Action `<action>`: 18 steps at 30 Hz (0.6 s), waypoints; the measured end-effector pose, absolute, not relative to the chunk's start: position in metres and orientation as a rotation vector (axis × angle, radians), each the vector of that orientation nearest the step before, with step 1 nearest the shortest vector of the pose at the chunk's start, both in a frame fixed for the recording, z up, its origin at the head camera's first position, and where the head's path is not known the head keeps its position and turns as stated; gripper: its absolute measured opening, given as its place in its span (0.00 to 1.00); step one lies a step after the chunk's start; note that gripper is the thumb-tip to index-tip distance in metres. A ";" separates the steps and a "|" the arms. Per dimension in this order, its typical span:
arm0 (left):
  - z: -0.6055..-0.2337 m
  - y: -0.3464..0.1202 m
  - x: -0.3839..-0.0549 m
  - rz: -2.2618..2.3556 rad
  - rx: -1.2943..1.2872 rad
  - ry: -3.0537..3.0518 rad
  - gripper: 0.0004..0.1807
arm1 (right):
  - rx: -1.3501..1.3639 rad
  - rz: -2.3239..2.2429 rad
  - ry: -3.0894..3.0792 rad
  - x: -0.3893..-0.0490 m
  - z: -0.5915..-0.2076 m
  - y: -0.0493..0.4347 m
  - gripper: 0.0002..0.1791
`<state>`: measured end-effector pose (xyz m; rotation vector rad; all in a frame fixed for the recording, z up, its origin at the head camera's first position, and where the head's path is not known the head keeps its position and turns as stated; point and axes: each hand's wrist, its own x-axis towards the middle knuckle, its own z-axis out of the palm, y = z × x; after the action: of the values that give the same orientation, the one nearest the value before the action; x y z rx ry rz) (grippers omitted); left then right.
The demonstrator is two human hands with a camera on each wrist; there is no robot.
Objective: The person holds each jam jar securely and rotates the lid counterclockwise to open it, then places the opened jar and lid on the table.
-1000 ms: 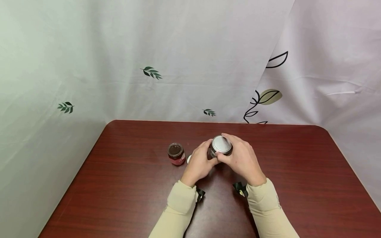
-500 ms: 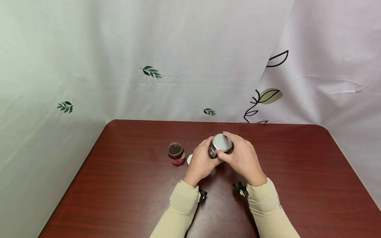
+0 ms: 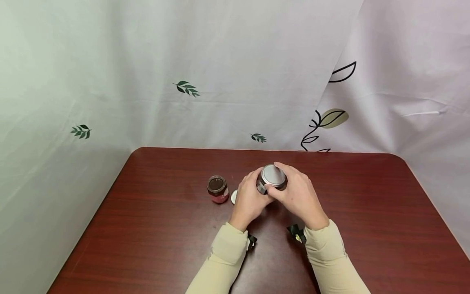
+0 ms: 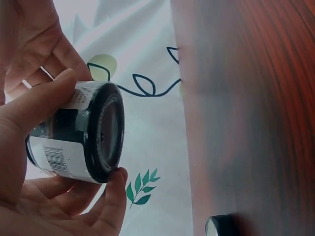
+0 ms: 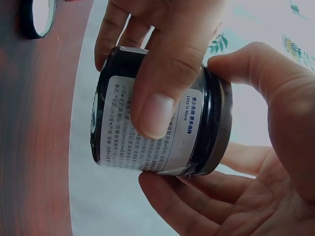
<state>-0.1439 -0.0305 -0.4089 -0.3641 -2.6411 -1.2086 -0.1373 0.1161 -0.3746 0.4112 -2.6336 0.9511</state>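
Above the table, both hands hold a dark glass jar (image 3: 261, 188) with a silver screw lid (image 3: 273, 174). My left hand (image 3: 251, 201) wraps the jar's body, its thumb pressed on the white printed label (image 5: 117, 123) in the right wrist view. At the lid end, my right hand (image 3: 300, 197) grips with thumb and fingers around the rim. The left wrist view shows the jar's round base (image 4: 109, 130), apart from the tabletop, and a barcode label (image 4: 61, 157) on its side. Left of the hands stands a second jar (image 3: 217, 187), lidless, with dark contents and a reddish lower part.
A loose lid (image 3: 233, 197), its pale inside showing, lies between the standing jar and my left hand, which partly covers it. The reddish-brown wooden table (image 3: 154, 228) ends at a white curtain (image 3: 220, 114) with leaf prints.
Both hands have risen slightly in the head view with the jar between them. The left hand and forearm have shifted a little right, uncovering more of the loose lid.
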 end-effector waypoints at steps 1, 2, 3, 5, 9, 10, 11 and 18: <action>-0.409 -0.030 -0.144 -1.206 -0.356 -2.640 0.38 | 0.416 0.953 -2.636 -0.137 -0.375 0.116 0.34; -0.409 -0.031 -0.144 -1.204 -0.348 -2.638 0.38 | 0.421 0.954 -2.638 -0.137 -0.375 0.116 0.34; -0.409 -0.031 -0.144 -1.200 -0.344 -2.635 0.39 | 0.423 0.955 -2.640 -0.136 -0.375 0.115 0.34; -0.410 -0.031 -0.144 -1.191 -0.340 -2.626 0.38 | 0.420 0.957 -2.649 -0.136 -0.375 0.115 0.34; -0.411 -0.031 -0.145 -1.180 -0.337 -2.616 0.38 | 0.412 0.971 -2.664 -0.135 -0.373 0.114 0.36; -0.411 -0.031 -0.145 -1.174 -0.334 -2.617 0.38 | 0.410 0.973 -2.670 -0.135 -0.373 0.114 0.37; -0.411 -0.030 -0.145 -1.172 -0.330 -2.622 0.38 | 0.409 0.974 -2.674 -0.134 -0.373 0.114 0.37; -0.410 -0.029 -0.144 -1.164 -0.302 -2.624 0.37 | 0.414 0.949 -2.674 -0.132 -0.372 0.113 0.37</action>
<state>-0.1437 -0.0287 -0.4103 -0.3020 -2.6240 -1.1637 -0.1324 0.1125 -0.3720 0.4139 -2.6736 0.9492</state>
